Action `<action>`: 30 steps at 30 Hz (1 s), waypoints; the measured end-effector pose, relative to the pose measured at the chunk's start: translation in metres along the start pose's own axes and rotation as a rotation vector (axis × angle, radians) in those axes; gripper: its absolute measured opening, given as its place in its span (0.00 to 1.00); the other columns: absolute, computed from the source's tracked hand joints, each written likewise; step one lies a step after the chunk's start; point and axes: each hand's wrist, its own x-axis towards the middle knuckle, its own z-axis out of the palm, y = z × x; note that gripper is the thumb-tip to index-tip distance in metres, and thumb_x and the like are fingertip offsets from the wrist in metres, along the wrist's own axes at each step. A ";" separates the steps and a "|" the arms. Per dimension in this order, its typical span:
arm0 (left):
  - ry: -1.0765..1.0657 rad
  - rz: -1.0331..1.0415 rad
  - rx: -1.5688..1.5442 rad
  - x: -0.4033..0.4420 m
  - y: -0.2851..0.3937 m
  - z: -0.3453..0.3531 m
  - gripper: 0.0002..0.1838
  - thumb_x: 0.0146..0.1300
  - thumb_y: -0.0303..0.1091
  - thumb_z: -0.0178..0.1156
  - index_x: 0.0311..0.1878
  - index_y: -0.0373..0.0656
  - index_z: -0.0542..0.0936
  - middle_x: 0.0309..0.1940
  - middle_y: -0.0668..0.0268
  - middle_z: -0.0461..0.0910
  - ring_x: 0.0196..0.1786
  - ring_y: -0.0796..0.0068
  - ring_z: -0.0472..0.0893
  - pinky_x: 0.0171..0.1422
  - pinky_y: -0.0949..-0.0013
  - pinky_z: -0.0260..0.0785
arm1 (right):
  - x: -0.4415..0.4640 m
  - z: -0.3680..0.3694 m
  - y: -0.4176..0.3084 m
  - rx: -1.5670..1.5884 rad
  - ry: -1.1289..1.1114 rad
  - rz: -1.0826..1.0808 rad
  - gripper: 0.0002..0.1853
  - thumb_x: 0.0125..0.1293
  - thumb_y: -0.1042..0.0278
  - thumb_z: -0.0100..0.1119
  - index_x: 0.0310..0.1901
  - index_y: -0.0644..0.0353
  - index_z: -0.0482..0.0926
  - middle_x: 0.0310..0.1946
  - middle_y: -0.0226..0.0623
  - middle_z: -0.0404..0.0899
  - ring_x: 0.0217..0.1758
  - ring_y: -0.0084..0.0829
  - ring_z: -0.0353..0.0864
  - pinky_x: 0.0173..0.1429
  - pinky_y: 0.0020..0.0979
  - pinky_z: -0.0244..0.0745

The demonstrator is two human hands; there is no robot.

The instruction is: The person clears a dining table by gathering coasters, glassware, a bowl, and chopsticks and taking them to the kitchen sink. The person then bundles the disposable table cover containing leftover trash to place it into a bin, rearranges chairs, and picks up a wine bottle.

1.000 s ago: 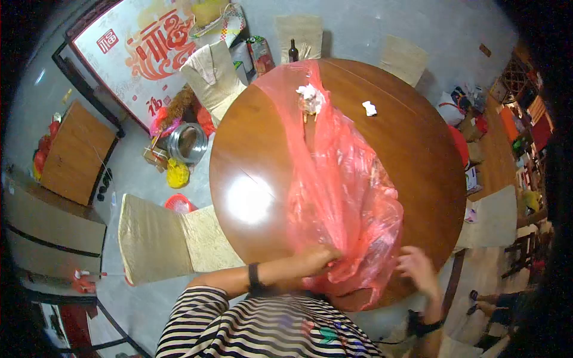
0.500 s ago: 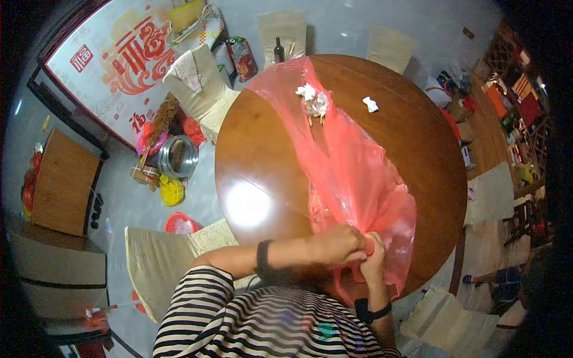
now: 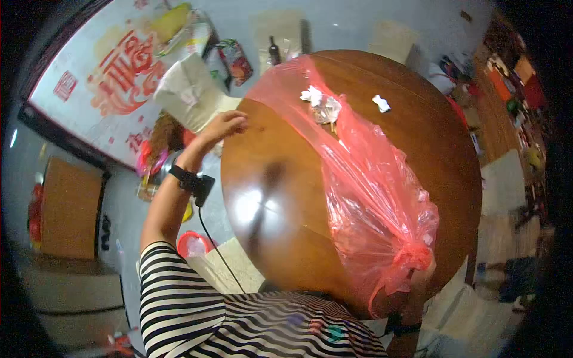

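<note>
A large translucent red plastic bag [image 3: 382, 203] lies across the round wooden table [image 3: 268, 143], its near end gathered into a knot [image 3: 413, 256]. My right hand [image 3: 420, 283], dim and partly hidden, is closed on the bag just beside this knot. Out over the table's left edge, my left hand [image 3: 227, 124] is raised with loosely bent fingers and nothing in it. Crumpled white tissue [image 3: 311, 95] and a clear crumpled piece [image 3: 326, 111] rest by the bag's far part. Another white scrap [image 3: 381, 104] sits to their right.
Pale covered chairs [image 3: 190, 89] surround the table. A dark bottle [image 3: 274, 51] stands beyond its far edge. On the floor at the left is a red basket [image 3: 194, 244]. A black cable [image 3: 218, 253] hangs from the device on my left wrist.
Both hands were together at the bag's gathered neck; now a knot shows there. My left hand has let go and swung up to the far left, while my right hand has moved slightly right and nearer me.
</note>
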 end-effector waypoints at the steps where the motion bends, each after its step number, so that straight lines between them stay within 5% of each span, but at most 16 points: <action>1: 0.033 -0.033 -0.075 0.025 -0.015 -0.013 0.18 0.65 0.44 0.54 0.53 0.42 0.74 0.36 0.69 0.79 0.35 0.80 0.78 0.35 0.79 0.67 | 0.001 -0.005 0.007 0.001 0.095 0.052 0.11 0.57 0.64 0.55 0.32 0.66 0.74 0.23 0.38 0.76 0.24 0.33 0.76 0.29 0.31 0.72; 4: 0.008 -0.173 -0.169 0.091 -0.074 -0.037 0.19 0.66 0.44 0.53 0.55 0.45 0.72 0.34 0.70 0.79 0.34 0.79 0.78 0.35 0.76 0.67 | 0.002 -0.041 0.040 -0.103 0.282 -0.037 0.12 0.57 0.61 0.52 0.26 0.62 0.76 0.22 0.34 0.76 0.26 0.31 0.76 0.32 0.30 0.71; 7: 0.047 -0.337 -0.245 0.133 -0.118 -0.033 0.19 0.66 0.43 0.52 0.58 0.49 0.68 0.34 0.70 0.78 0.32 0.77 0.77 0.35 0.72 0.68 | 0.017 0.011 -0.004 -0.785 0.208 -0.451 0.12 0.61 0.65 0.47 0.26 0.64 0.73 0.21 0.35 0.72 0.22 0.29 0.71 0.27 0.29 0.67; 10: 0.028 -0.406 -0.391 0.162 -0.149 -0.017 0.22 0.65 0.47 0.52 0.59 0.53 0.65 0.36 0.68 0.76 0.38 0.74 0.77 0.41 0.64 0.70 | 0.017 0.033 -0.057 -1.103 0.000 -0.300 0.15 0.62 0.61 0.45 0.24 0.63 0.72 0.20 0.32 0.69 0.23 0.29 0.68 0.30 0.31 0.66; 11: -0.017 -0.382 -0.454 0.182 -0.177 -0.018 0.23 0.63 0.51 0.54 0.57 0.52 0.66 0.40 0.66 0.74 0.44 0.60 0.77 0.48 0.54 0.71 | 0.018 0.036 -0.073 -1.158 -0.045 -0.128 0.16 0.63 0.59 0.45 0.25 0.62 0.72 0.21 0.32 0.69 0.25 0.30 0.68 0.31 0.32 0.65; 14: 0.068 -0.439 -0.636 0.200 -0.179 -0.003 0.26 0.61 0.52 0.57 0.57 0.49 0.65 0.40 0.61 0.72 0.42 0.57 0.76 0.46 0.54 0.73 | -0.011 -0.026 -0.016 -1.053 0.256 -0.129 0.16 0.67 0.57 0.44 0.33 0.63 0.73 0.31 0.35 0.72 0.34 0.31 0.70 0.39 0.33 0.67; 18: 0.026 -0.409 -0.795 0.252 -0.209 -0.001 0.31 0.60 0.53 0.58 0.59 0.45 0.63 0.43 0.55 0.69 0.43 0.57 0.74 0.44 0.58 0.74 | -0.085 -0.149 0.065 -0.519 0.597 0.053 0.19 0.68 0.56 0.46 0.50 0.63 0.70 0.48 0.40 0.71 0.49 0.34 0.71 0.53 0.35 0.67; 23: 0.230 -0.469 -0.913 0.307 -0.211 -0.005 0.40 0.56 0.54 0.62 0.63 0.39 0.60 0.51 0.48 0.70 0.46 0.54 0.76 0.46 0.57 0.75 | -0.072 -0.087 0.056 -0.432 0.870 -0.116 0.24 0.67 0.59 0.51 0.59 0.63 0.65 0.56 0.40 0.68 0.56 0.36 0.70 0.62 0.36 0.64; 27: 0.015 0.037 -1.013 0.344 -0.224 -0.010 0.26 0.60 0.44 0.60 0.58 0.42 0.70 0.44 0.64 0.79 0.46 0.68 0.79 0.48 0.64 0.75 | -0.067 -0.052 0.038 -0.218 1.085 -0.137 0.23 0.66 0.62 0.52 0.60 0.63 0.64 0.57 0.40 0.67 0.57 0.35 0.69 0.62 0.37 0.64; 30: 0.120 0.067 -0.963 0.372 -0.229 -0.019 0.23 0.60 0.32 0.59 0.59 0.40 0.68 0.49 0.63 0.77 0.47 0.71 0.78 0.51 0.68 0.73 | -0.083 -0.083 0.042 -0.256 1.095 -0.083 0.24 0.66 0.62 0.52 0.60 0.63 0.64 0.57 0.39 0.67 0.57 0.34 0.69 0.62 0.36 0.64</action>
